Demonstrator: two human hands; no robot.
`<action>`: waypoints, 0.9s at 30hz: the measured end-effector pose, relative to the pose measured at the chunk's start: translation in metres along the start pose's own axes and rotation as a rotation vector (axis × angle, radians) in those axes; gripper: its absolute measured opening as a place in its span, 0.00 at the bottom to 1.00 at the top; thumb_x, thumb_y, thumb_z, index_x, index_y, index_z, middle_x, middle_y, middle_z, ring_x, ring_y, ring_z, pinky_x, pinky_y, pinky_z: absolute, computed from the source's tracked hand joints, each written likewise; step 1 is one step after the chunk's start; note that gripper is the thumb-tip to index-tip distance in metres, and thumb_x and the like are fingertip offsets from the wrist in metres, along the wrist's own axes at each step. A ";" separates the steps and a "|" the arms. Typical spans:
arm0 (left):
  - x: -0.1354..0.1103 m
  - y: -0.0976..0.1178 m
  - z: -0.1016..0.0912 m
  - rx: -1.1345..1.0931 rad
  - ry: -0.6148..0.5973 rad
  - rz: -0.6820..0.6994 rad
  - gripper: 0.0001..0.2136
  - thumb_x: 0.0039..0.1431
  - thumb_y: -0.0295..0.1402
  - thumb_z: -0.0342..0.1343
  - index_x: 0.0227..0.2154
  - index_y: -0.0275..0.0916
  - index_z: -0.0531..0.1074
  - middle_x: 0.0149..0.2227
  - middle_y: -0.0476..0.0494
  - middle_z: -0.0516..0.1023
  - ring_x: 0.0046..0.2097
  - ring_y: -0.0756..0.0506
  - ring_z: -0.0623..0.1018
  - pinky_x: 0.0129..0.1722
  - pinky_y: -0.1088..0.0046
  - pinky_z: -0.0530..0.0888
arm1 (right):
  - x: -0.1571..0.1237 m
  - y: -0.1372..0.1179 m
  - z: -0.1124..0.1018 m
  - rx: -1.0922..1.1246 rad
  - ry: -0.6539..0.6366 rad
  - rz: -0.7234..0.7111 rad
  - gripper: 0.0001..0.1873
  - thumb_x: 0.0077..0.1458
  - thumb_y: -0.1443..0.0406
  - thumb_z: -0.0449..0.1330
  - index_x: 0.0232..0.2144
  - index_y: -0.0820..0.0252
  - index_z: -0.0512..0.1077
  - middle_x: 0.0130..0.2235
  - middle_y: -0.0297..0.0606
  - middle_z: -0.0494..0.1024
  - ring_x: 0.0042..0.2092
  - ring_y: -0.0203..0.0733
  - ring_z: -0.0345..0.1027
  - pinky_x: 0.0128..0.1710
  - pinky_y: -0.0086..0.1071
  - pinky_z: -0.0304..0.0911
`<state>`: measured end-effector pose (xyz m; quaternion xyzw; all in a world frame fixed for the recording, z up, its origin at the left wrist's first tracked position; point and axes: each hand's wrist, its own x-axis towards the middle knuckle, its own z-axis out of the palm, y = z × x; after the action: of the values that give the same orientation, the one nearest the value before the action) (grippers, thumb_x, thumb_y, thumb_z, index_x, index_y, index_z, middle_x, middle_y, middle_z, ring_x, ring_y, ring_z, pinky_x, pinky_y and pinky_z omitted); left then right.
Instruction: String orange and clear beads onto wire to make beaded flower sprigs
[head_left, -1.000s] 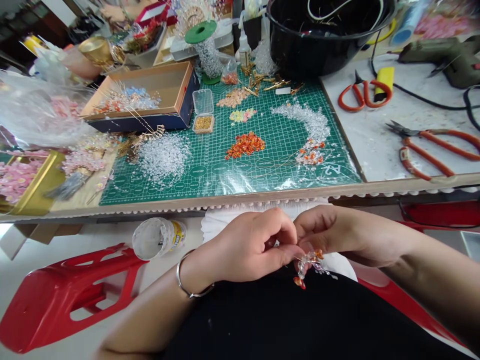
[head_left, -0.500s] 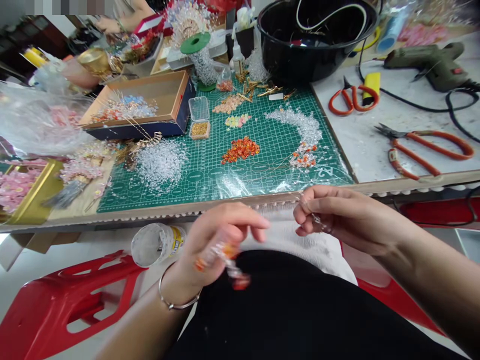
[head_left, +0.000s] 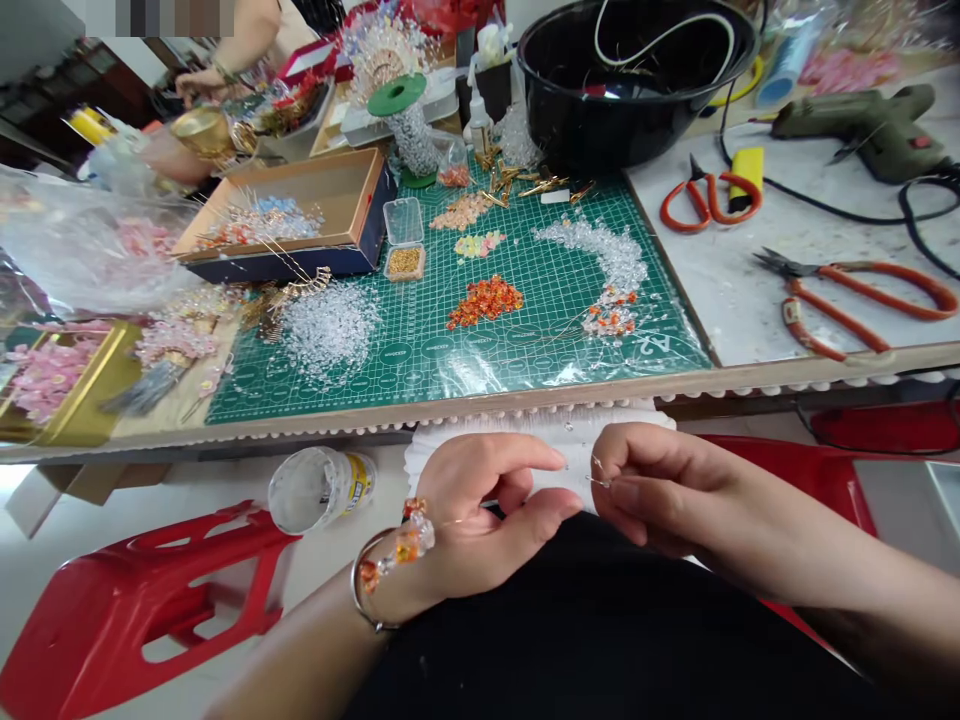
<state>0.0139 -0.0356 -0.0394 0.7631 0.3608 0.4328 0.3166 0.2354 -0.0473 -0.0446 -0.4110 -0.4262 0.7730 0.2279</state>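
Observation:
In the middle, above my lap, my left hand (head_left: 495,520) has its thumb and index finger apart, while its other fingers curl inward. A beaded wire (head_left: 409,545) with orange and clear beads lies across the thumb side of this hand near the wrist. A fine wire runs from it into the curled fingers, whose grip is partly hidden. Close by, my right hand (head_left: 660,490) pinches a thin wire (head_left: 598,472) with small clear beads between thumb and index finger. The tips of both hands are near each other but apart.
A green cutting mat (head_left: 405,370) bears orange beads (head_left: 486,300), clear beads (head_left: 326,330) and a curved clear pile (head_left: 611,255). Pliers (head_left: 862,290), cutters (head_left: 709,200) and a glue gun (head_left: 862,125) lie right. Red stools (head_left: 150,600) stand below. Another person's hand (head_left: 199,85) shows far left.
My left hand has turned and moved right, towards my right hand. The orange-beaded wire has swung from below the fingers to beside the wrist. My right hand has lowered slightly, still pinching.

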 end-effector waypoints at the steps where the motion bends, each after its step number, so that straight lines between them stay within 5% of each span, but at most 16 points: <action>1: 0.000 0.000 0.001 0.032 -0.001 0.021 0.12 0.57 0.30 0.66 0.43 0.44 0.73 0.19 0.60 0.64 0.19 0.55 0.64 0.25 0.77 0.67 | -0.001 -0.001 0.000 -0.074 0.004 -0.019 0.12 0.66 0.57 0.58 0.32 0.55 0.68 0.27 0.27 0.69 0.28 0.32 0.55 0.27 0.27 0.50; 8: 0.010 0.002 -0.004 0.130 -0.184 0.142 0.04 0.62 0.28 0.61 0.39 0.40 0.74 0.23 0.56 0.74 0.23 0.55 0.69 0.27 0.79 0.66 | -0.003 -0.007 0.004 -0.149 -0.067 0.063 0.09 0.67 0.60 0.56 0.33 0.55 0.68 0.29 0.27 0.73 0.27 0.31 0.55 0.25 0.27 0.49; 12: 0.009 -0.001 -0.004 0.065 -0.162 0.138 0.06 0.61 0.29 0.62 0.41 0.39 0.74 0.24 0.54 0.76 0.24 0.55 0.70 0.27 0.79 0.67 | -0.001 -0.006 0.003 -0.028 -0.119 0.103 0.09 0.67 0.58 0.57 0.35 0.56 0.69 0.28 0.28 0.73 0.23 0.28 0.53 0.21 0.25 0.47; 21: 0.009 -0.001 -0.003 0.006 -0.210 0.048 0.03 0.62 0.26 0.61 0.39 0.38 0.77 0.27 0.50 0.80 0.26 0.53 0.75 0.27 0.79 0.69 | 0.002 -0.013 0.001 0.002 -0.145 0.117 0.12 0.67 0.59 0.57 0.33 0.59 0.72 0.32 0.33 0.80 0.29 0.34 0.74 0.31 0.28 0.67; 27: 0.008 -0.003 -0.001 0.038 -0.194 0.049 0.03 0.62 0.25 0.60 0.37 0.38 0.76 0.25 0.51 0.77 0.26 0.53 0.74 0.27 0.78 0.68 | 0.007 -0.014 -0.001 0.131 -0.184 0.103 0.10 0.65 0.64 0.59 0.31 0.60 0.74 0.31 0.36 0.84 0.32 0.37 0.78 0.37 0.31 0.67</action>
<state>0.0151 -0.0277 -0.0380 0.8159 0.3179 0.3576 0.3245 0.2323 -0.0347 -0.0356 -0.3439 -0.3723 0.8442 0.1744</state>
